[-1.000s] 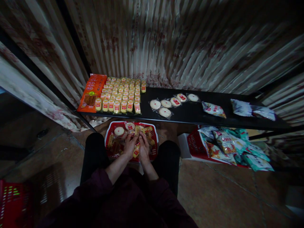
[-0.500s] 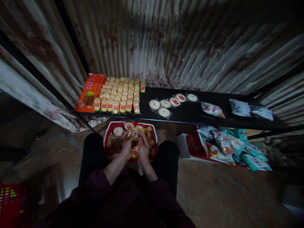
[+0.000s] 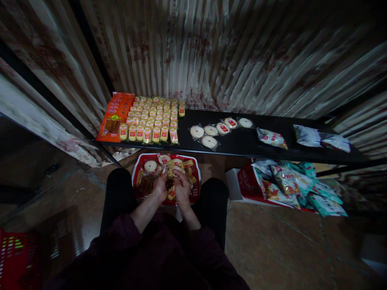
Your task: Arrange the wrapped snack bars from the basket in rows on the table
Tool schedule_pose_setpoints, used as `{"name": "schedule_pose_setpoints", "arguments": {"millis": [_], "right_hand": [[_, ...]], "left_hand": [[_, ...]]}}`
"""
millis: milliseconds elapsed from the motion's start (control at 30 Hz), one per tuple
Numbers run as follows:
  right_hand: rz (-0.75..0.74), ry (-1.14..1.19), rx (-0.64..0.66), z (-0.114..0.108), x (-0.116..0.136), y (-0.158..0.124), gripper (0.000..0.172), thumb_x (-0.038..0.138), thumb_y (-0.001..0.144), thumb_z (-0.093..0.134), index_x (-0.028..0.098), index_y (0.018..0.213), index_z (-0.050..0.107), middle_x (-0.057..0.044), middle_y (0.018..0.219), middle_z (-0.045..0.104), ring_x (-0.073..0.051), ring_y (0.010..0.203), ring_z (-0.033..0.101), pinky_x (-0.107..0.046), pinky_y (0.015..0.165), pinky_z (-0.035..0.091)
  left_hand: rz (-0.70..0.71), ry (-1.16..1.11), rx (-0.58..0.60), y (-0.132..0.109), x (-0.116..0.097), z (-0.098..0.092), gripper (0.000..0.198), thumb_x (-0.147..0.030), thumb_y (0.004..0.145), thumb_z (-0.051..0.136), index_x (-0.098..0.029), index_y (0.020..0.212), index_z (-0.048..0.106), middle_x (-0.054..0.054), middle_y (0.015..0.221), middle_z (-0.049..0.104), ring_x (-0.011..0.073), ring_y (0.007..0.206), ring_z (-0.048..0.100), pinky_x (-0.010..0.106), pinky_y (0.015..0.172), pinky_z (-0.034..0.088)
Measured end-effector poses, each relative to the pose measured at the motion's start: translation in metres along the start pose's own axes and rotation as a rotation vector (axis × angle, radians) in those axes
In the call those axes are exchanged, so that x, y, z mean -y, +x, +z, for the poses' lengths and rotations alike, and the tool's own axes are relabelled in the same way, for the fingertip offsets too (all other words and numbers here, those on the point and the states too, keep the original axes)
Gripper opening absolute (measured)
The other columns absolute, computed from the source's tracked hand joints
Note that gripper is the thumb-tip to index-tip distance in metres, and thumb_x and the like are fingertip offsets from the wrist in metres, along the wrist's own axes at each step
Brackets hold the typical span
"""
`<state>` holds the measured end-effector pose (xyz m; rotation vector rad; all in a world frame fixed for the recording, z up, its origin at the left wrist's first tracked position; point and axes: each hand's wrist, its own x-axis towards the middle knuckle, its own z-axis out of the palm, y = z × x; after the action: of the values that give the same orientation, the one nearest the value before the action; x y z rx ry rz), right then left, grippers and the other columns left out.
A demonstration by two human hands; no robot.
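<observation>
- Snack point(image 3: 170, 169) in yellowish wrap sits between the fingertips of both hands, over the middle of the red basket point(image 3: 197, 177)
- Left hand point(image 3: 160, 188) and right hand point(image 3: 182, 190) appear to pinch it from left and right, palms apart; the fingers underneath are hidden
- Weight is probably slight, the wrap thin and slick, the inside likely crumbly if pressed hard
- Side edges look the safest hold, thumbs light, the middle left unsqueezed
- Round cakes point(image 3: 150, 166), far left in the basket, look flat and brittle, better lifted by the rim than the face
</observation>
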<state>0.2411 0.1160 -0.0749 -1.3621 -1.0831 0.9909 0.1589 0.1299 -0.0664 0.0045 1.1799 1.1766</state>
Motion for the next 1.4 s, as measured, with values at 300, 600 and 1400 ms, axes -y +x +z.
{"name": "schedule_pose_setpoints", "arguments": {"millis": [300, 600, 1400], "right_hand": [[-0.084, -0.164, 0.002, 0.0, 0.0, -0.001, 0.03, 0.028, 0.083, 0.048, 0.019, 0.103, 0.069, -0.008, 0.107, 0.068, -0.021, 0.1, 0.06, -0.038, 0.092, 0.046], [-0.301, -0.399, -0.009, 0.0, -0.006, -0.004, 0.031, 0.022, 0.085, 0.047, 0.021, 0.111, 0.065, -0.01, 0.12, 0.062, -0.022, 0.115, 0.052, -0.043, 0.102, 0.039], [0.258, 0.232, 0.089, -0.002, -0.018, -0.001, 0.043, 0.049, 0.076, 0.063, 0.019, 0.107, 0.068, -0.007, 0.112, 0.069, -0.022, 0.104, 0.063, -0.036, 0.097, 0.045]], "left_hand": [[-0.106, -0.127, -0.035, -0.004, -0.003, 0.005, 0.013, -0.016, 0.083, 0.052, -0.014, 0.084, 0.064, 0.0, 0.063, 0.065, 0.0105, 0.053, 0.06, 0.022, 0.057, 0.05], [-0.01, -0.091, -0.117, -0.006, 0.005, 0.006, 0.004, -0.016, 0.071, 0.063, -0.016, 0.075, 0.065, 0.0, 0.065, 0.066, 0.0113, 0.06, 0.061, 0.022, 0.06, 0.049], [0.661, 1.13, -0.105, -0.025, 0.019, -0.001, 0.048, -0.018, 0.084, 0.047, -0.021, 0.132, 0.052, 0.01, 0.134, 0.052, 0.0221, 0.127, 0.046, 0.035, 0.108, 0.036]]}}
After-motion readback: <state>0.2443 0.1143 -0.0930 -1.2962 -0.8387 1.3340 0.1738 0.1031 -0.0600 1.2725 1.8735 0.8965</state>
